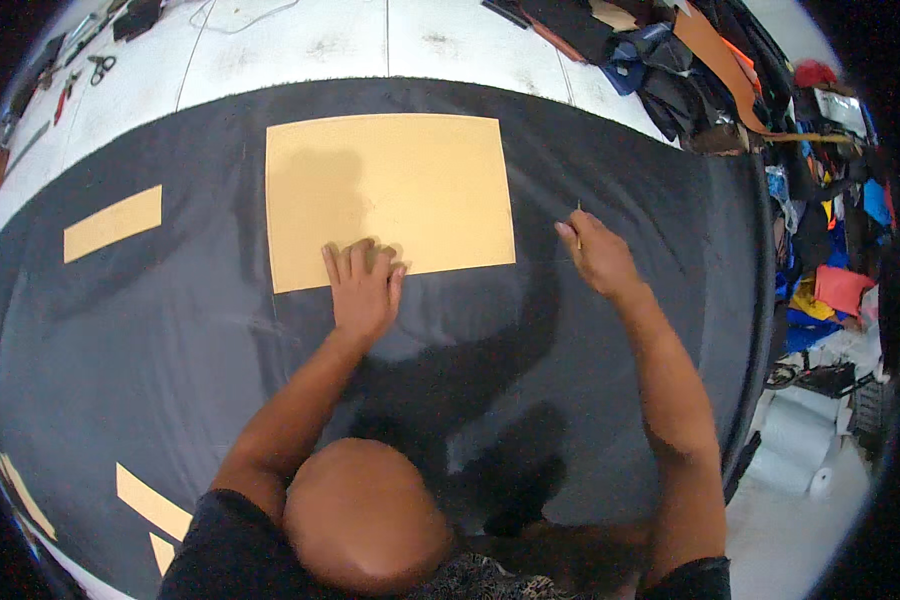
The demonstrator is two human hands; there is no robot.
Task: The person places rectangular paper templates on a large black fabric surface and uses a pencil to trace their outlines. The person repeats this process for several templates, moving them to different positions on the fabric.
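Note:
A large rectangular tan sheet (440, 190), like card, lies flat on black fabric (450, 330). My left hand (362, 290) rests on the sheet's lower edge with fingers stretched out and apart. To the right of the sheet, over the fabric, my right hand (600, 250) is closed round a thin pen-like tool (579, 206). Only a slim end of it shows above the fingers, so its exact kind is hidden. My right hand does not touch the sheet.
Tan strips lie on the fabric, one at upper left (113, 224) and another at lower left (153, 503). Scissors (101, 68) and red-handled pliers (65, 97) lie on the white surface (300, 50). Heaped materials (660, 70) sit at upper right. A plastic-like roll (795, 440) stands right.

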